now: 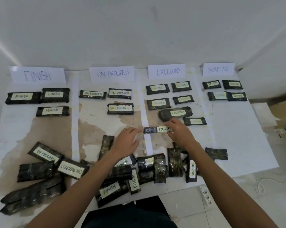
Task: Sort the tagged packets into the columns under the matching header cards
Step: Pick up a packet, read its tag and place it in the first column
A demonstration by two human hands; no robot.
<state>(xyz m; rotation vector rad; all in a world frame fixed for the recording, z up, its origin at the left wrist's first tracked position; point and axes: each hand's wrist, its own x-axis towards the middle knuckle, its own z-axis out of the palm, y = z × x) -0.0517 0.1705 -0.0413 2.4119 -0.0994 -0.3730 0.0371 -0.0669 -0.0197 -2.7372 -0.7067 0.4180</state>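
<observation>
Four header cards stand along the table's far edge: FINISH (37,75), ON PROGRESS (112,73), EXCLUDED (167,71), WAITING (218,69). Dark packets with pale tags lie in columns under them. My right hand (180,132) grips the right end of a packet tagged EXCLUDED (151,130), held low in the EXCLUDED column over the white divider strip. My left hand (125,142) hovers just left of that packet, fingers apart, holding nothing. A pile of unsorted packets (155,168) lies along the near edge.
A lone packet (216,153) lies in the lower WAITING column. More packets (32,195) are stacked at the near left corner. A power strip (206,196) and white cable lie on the floor at right. A white wall rises behind the table.
</observation>
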